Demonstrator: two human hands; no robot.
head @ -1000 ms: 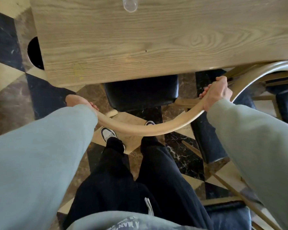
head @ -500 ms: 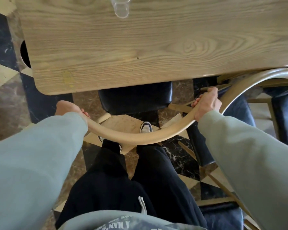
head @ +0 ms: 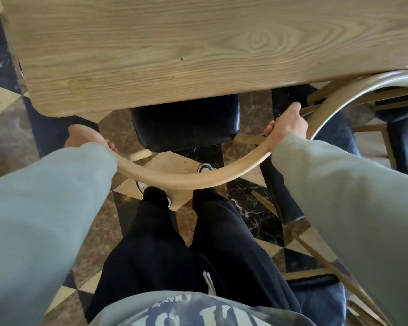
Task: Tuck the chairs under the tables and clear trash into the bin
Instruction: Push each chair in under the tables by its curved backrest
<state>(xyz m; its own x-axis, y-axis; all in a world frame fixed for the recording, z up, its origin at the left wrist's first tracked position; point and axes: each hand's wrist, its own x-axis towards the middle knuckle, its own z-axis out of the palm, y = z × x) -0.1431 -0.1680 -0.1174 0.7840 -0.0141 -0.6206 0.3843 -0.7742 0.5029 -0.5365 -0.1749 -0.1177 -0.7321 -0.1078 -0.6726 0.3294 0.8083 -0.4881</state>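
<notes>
A chair with a curved light-wood back rail (head: 186,181) and a black padded seat (head: 186,123) stands in front of me, its seat partly under the wooden table (head: 174,43). My left hand (head: 85,137) grips the rail's left end. My right hand (head: 287,124) grips the rail's right end. The front of the seat is hidden beneath the table edge. No trash or bin is in sight.
A second chair with a curved wood rail (head: 363,85) and dark seat sits at the right, close to my right hand. Another dark seat (head: 316,300) is at the lower right behind me. My legs and shoes (head: 204,168) stand on the patterned marble floor (head: 7,137).
The chair has slid a little further under the table, with both hands still on the rail. The clear cup at the table's top edge has left the view.
</notes>
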